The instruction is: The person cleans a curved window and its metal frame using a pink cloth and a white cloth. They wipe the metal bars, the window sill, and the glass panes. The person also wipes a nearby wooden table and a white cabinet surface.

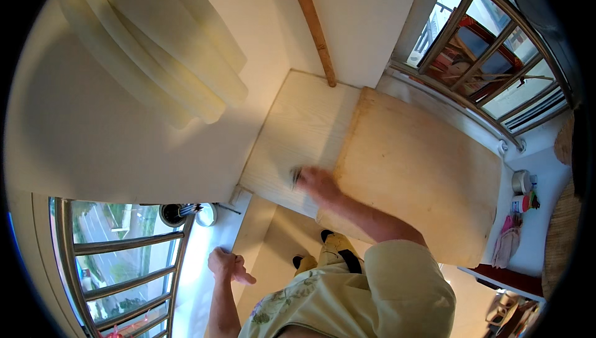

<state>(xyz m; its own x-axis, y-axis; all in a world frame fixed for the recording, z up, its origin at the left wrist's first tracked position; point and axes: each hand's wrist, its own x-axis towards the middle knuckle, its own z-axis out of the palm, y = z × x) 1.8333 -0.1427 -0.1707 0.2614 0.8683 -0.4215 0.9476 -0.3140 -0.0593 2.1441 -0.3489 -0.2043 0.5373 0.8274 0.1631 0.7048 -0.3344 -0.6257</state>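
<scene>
My right hand (319, 183) reaches over a pale wood-grain tabletop (298, 119), its fingers closed on a small dark object (295, 176). Motion blurs both, so I cannot tell what the object is. Beside that forearm, a large light wooden board (419, 165) lies across the right part of the surface. My left hand (229, 266) is held low, next to the white window sill (198, 263). Its fingers are loosely bent and apart, and nothing shows in them.
A barred window (130, 245) with a dark pen holder (171, 214) and a white round container (206, 214) is at left. A wooden stick (314, 30) leans on the wall. Tape (520, 182) and pink gloves (507, 242) lie on the right ledge. A pale curtain (158, 44) hangs upper left.
</scene>
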